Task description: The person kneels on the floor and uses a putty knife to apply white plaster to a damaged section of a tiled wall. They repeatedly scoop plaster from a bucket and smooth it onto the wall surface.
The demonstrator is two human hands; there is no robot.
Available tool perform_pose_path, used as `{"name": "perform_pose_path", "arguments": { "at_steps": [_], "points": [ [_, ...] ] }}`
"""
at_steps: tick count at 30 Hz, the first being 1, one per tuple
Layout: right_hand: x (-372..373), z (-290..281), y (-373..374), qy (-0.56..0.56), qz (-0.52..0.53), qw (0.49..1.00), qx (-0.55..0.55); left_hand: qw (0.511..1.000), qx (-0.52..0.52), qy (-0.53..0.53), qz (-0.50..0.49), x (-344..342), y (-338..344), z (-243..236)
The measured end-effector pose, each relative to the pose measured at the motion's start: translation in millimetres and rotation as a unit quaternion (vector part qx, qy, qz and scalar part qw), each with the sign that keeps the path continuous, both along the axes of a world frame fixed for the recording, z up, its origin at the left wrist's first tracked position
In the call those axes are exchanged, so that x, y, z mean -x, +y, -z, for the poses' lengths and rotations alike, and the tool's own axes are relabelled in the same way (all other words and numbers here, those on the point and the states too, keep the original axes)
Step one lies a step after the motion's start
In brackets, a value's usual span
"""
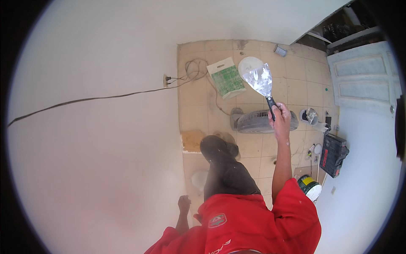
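Note:
My right hand [281,122], dusted with white, is closed around the black handle of a putty knife [259,80]. Its broad metal blade points away from me and carries white smears. Behind the blade, a round white lid or bucket top [250,66] shows on the floor, partly covered. My left hand [184,204] hangs low beside the white wall [105,152] with its fingers curled in; nothing shows in it. Under my right hand, a floor fan [258,122] stands on the tiles.
A green-and-white bag [227,78] and a coiled cord [196,70] lie near the wall outlet [165,81]. On the right are a tin can [280,50], a dark tool case [333,155], a paint bucket [309,186] and a white panelled door [363,78]. A brown board [192,141] lies near my feet.

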State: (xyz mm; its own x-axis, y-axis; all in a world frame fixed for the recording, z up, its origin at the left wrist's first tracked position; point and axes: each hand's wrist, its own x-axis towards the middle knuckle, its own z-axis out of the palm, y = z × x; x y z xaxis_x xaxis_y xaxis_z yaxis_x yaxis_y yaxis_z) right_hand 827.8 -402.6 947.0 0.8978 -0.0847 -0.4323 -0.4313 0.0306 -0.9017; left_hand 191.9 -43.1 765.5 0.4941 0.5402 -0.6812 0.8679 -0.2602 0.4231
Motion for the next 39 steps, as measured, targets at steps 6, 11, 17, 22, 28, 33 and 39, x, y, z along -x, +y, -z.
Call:
{"name": "perform_pose_path", "arguments": {
  "at_steps": [6,11,17,22,28,33,39],
  "points": [
    [-55,-34,3,-0.03,0.012,0.998,0.06,0.995,0.04,0.053,-0.08,-52,11,-9],
    [-133,-48,10,-0.031,-0.054,0.987,0.147,0.985,-0.01,-0.032,-0.168,-153,29,-9],
    [-273,1,71,-0.035,-0.193,0.931,0.306,0.989,-0.056,-0.042,-0.133,-360,92,17],
    [-376,43,149,-0.04,-0.309,0.883,0.35,0.995,-0.029,-0.04,-0.088,-524,127,22],
    [-441,80,288,-0.096,-0.479,0.753,0.441,0.997,-0.012,-0.065,-0.049,-609,148,57],
    [-451,135,374,-0.118,-0.527,0.691,0.48,0.99,0.033,-0.12,-0.067,-635,175,75],
    [-441,188,453,-0.119,-0.562,0.683,0.451,0.988,0.029,-0.133,-0.074,-650,228,105]
  ]
}}
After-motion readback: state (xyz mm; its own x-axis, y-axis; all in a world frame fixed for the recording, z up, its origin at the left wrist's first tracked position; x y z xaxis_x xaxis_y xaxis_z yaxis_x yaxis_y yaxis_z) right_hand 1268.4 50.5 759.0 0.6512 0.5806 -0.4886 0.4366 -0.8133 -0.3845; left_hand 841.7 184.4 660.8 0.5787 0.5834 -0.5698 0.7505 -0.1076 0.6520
